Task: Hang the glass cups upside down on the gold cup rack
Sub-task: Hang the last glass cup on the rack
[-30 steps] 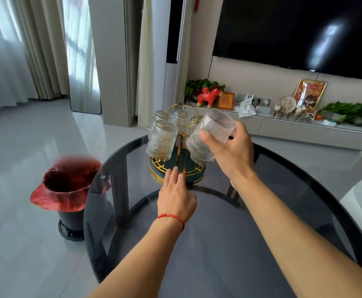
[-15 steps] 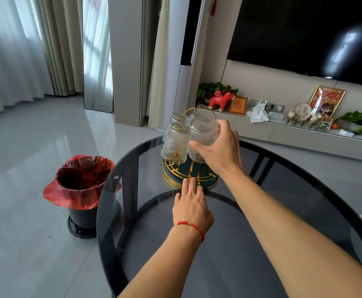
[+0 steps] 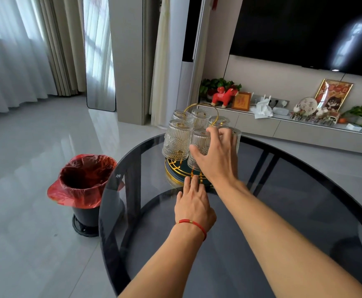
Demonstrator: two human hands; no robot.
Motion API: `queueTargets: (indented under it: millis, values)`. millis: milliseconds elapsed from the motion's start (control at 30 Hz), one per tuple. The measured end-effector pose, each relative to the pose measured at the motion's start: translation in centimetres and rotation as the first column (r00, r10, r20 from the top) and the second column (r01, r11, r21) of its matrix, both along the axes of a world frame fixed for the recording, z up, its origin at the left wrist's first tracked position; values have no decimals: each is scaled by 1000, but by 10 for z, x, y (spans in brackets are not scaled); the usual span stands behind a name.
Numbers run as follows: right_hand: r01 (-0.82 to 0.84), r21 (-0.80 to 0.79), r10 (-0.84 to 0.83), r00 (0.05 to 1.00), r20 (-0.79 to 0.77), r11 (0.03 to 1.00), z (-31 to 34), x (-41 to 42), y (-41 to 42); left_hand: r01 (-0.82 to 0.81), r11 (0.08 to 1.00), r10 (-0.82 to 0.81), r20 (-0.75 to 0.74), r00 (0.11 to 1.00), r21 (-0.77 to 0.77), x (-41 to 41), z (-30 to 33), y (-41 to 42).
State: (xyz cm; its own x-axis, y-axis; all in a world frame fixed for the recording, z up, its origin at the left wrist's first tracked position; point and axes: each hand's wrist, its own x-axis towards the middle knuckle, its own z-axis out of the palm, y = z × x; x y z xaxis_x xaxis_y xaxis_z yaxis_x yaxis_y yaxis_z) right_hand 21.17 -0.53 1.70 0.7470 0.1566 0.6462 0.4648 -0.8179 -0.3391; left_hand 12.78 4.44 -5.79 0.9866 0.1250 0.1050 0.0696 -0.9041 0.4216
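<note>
The gold cup rack [image 3: 174,173], with a dark green round base and a gold loop handle, stands at the far side of the round dark glass table [image 3: 272,237]. Several ribbed glass cups hang upside down on it. My right hand [image 3: 217,160] is wrapped around the front glass cup [image 3: 198,141], thumb on its left side and fingers over its right; this cup stands upside down on the rack. A neighbouring cup [image 3: 177,140] hangs just to its left. My left hand [image 3: 194,206], with a red string at the wrist, lies flat on the table, fingertips touching the rack's base.
A black bin with a red bag [image 3: 85,181] stands on the floor left of the table. Behind the rack runs a low TV cabinet [image 3: 305,130] with a red toy horse, frames and plants. The table's near half reflects my arms.
My right hand has brought the tilted cup down, turned it upright-inverted and lowered it onto the rack's front. The left hand stays flat by the base. The view moved closer.
</note>
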Motion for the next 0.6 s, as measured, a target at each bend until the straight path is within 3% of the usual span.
queueTargets:
  millis: [200,367,600]
  values:
    - [113,-149,-104,992,68,982,-3,4,-2,-6,1000,6,-6,1000,20,1,-1,0]
    - [113,-220,-117,993,-2,969,0,1,-5,19,999,-19,-8,1000,39,0,-4,2]
    - [-105,-27,104,994,-33,994,5,-65,-65,21,1000,-21,72,997,-2,-28,20,5]
